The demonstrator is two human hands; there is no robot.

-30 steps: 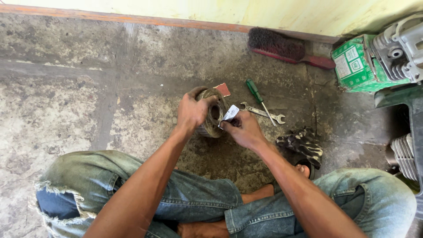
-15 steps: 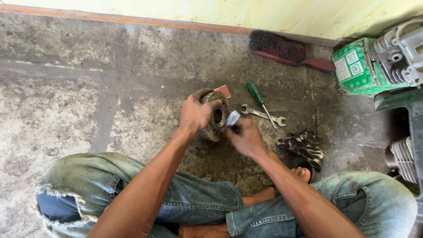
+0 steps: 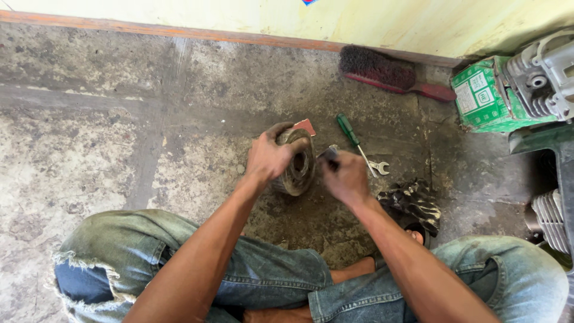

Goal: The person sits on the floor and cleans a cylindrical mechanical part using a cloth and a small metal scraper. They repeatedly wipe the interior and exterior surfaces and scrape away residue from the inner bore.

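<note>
Gripping one round, grimy metal ring-shaped part (image 3: 296, 162) stood on edge on the floor, the left hand (image 3: 268, 158) curls its fingers over the rim, closed firmly around it. The right hand (image 3: 344, 177) is pinched shut on one small grey scrap (image 3: 329, 154), blurred, held just at the part's open face at 3 o'clock. One red card corner (image 3: 306, 126) peeks out behind the part at 12 o'clock. At 2 o'clock from the hands lie one green-handled screwdriver (image 3: 348, 130) and one steel open-end spanner (image 3: 378, 167), crossing. One dark crumpled rag (image 3: 415, 203) sits at 4 o'clock. Farther off at 1 o'clock lies one red-handled brush with dark bristles (image 3: 382, 73); at 2 o'clock, one green cardboard box (image 3: 481, 98) beside one finned grey engine casting (image 3: 547, 75). The rough, stained concrete floor (image 3: 101, 131) meets a pale yellow wall (image 3: 299, 21).
</note>
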